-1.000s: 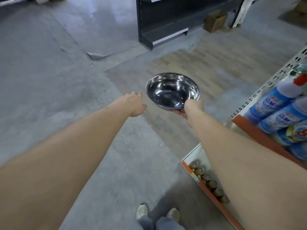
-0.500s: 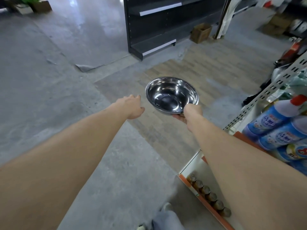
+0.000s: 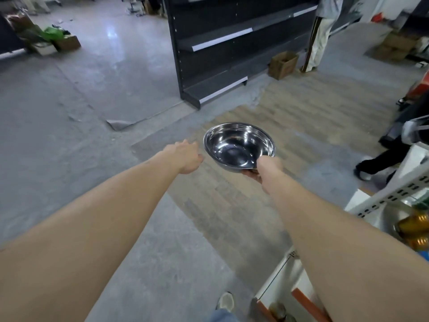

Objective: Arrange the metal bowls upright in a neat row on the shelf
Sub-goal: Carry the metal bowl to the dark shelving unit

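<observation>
A shiny metal bowl is held upright in the air over the floor, its mouth facing up. My right hand grips its near right rim, thumb inside and fingers under the base. My left hand hovers just left of the bowl, apart from it, holding nothing; its fingers point away and are mostly hidden behind the back of the hand. A white shelf unit with perforated uprights stands at the right edge.
A dark empty shelving unit stands ahead with a cardboard box beside it. Another person's legs and shoes are at the right. Bottles and cans fill the white shelf. Boxes lie far left.
The view has tilted up and turned, showing more of the dark shelving and floor. Both arms stay stretched out, the bowl still in my right hand.
</observation>
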{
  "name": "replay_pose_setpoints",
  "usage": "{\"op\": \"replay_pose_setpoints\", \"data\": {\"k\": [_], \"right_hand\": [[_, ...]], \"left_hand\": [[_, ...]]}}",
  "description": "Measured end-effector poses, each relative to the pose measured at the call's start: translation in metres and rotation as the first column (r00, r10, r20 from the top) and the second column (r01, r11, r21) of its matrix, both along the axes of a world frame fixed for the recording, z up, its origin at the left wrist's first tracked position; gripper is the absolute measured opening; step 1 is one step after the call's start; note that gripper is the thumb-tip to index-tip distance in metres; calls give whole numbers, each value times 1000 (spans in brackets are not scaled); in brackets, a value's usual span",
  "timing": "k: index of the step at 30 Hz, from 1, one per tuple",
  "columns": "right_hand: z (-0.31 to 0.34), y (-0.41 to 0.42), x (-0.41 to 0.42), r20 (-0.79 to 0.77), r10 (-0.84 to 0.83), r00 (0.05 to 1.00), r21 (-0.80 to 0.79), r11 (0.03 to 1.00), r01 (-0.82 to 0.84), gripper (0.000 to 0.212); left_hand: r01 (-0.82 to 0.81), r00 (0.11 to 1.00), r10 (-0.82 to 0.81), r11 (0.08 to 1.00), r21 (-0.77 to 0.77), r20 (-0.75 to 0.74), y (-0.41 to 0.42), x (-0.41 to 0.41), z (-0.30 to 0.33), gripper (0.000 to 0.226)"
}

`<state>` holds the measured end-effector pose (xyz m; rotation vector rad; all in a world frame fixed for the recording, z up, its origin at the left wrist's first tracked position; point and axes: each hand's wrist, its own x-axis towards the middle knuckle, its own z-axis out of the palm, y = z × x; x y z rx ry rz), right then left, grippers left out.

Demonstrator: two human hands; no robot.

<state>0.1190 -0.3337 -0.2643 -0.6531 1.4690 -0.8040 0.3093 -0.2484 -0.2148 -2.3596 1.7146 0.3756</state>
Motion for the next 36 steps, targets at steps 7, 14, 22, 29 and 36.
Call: {"op": "replay_pose_setpoints", "data": {"k": [7,14,22,29,36], "right_hand": [[23,-95,30,55,-5,998,-56,998,8,46],[25,-203,78,-26,-42,999,-34,999,41,51],[38,-339,147,-24,-44,999,-73,996,42,45],[46,-459,184,32,-56,998,-95,994,59,52],[30,-604,196,8,-35,999,-75,997,35,60]], "left_hand": [[11,999,-10,1000,-23,34,-91,31,20,53],[11,999,-11,1000,1,44,-196,81,14,57],[25,998,-24,1000,-14,56,-348,166,18,58],[75,997,-74,996,-56,36,-473,200,28,58],[76,995,-75,997,-9,65,-613,214,19,54]]}}
